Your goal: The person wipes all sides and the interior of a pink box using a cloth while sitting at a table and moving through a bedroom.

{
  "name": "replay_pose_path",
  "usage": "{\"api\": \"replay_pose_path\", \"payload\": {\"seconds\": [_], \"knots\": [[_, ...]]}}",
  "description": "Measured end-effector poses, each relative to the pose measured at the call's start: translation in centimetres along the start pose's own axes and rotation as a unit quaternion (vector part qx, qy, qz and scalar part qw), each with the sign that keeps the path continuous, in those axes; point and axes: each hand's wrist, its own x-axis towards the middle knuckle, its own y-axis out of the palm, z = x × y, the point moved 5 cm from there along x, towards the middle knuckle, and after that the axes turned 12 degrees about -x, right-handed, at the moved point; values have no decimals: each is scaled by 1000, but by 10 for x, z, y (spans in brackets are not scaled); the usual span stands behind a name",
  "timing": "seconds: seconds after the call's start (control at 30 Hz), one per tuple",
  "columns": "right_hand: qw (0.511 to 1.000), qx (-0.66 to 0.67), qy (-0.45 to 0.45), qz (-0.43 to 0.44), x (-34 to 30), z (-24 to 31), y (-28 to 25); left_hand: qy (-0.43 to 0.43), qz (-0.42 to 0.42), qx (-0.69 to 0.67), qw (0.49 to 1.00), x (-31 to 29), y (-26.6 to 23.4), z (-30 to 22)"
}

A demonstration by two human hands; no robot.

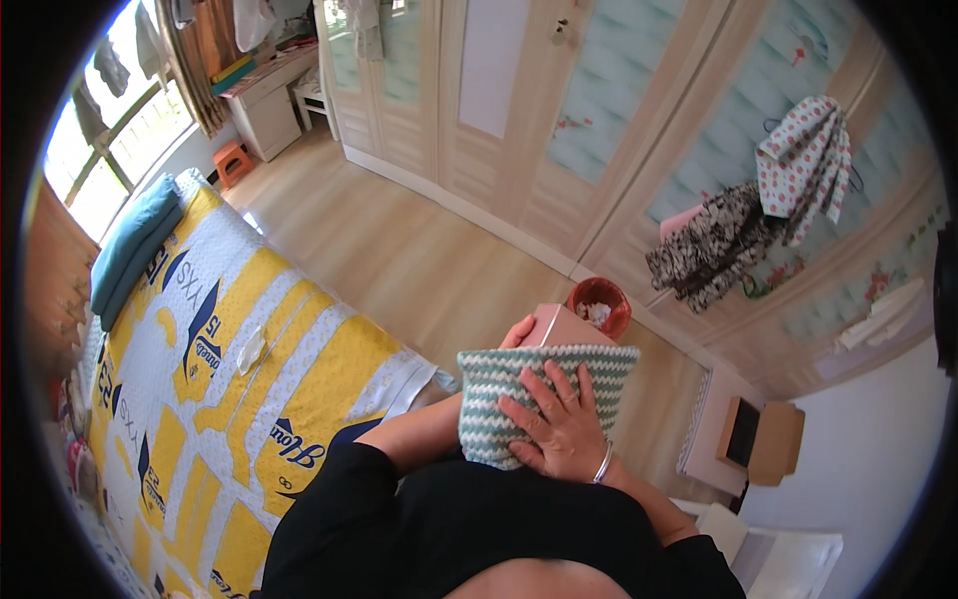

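Observation:
A soft knitted basket (486,399) with green and white zigzag stripes is held upright in front of my chest. A pale pink box (567,327) sticks up past its far rim; its lower part is hidden. The fingers of my left hand (519,330) curl at the box's left edge, while the rest of that hand is behind the basket. Across the near side of the basket lies my right hand (559,427), fingers spread and pressed on the knit, bracing it. A silver bracelet (604,462) circles my right wrist.
A red bin (611,301) with white scraps stands on the floor beyond the basket. On my left is a bed (329,344) with a yellow patterned cover. Wardrobe doors (609,90) line the far side, with clothes (803,170) hanging on them. An open cardboard box (780,444) is at right.

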Motion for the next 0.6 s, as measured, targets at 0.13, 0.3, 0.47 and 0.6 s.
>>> {"api": "replay_pose_path", "payload": {"seconds": [0.13,0.3,0.47,0.6], "knots": [[1000,-23,3,-16,47,-64,-13,23,145,-101,984,50,1,-10],[994,-19,22,-102,96,-132,-2,155,162,-74,972,59,-6,-39],[991,101,53,-70,137,-184,35,252,188,-17,949,76,-13,-87],[990,115,69,-51,165,-200,61,267,123,-65,954,78,-26,-126]]}}
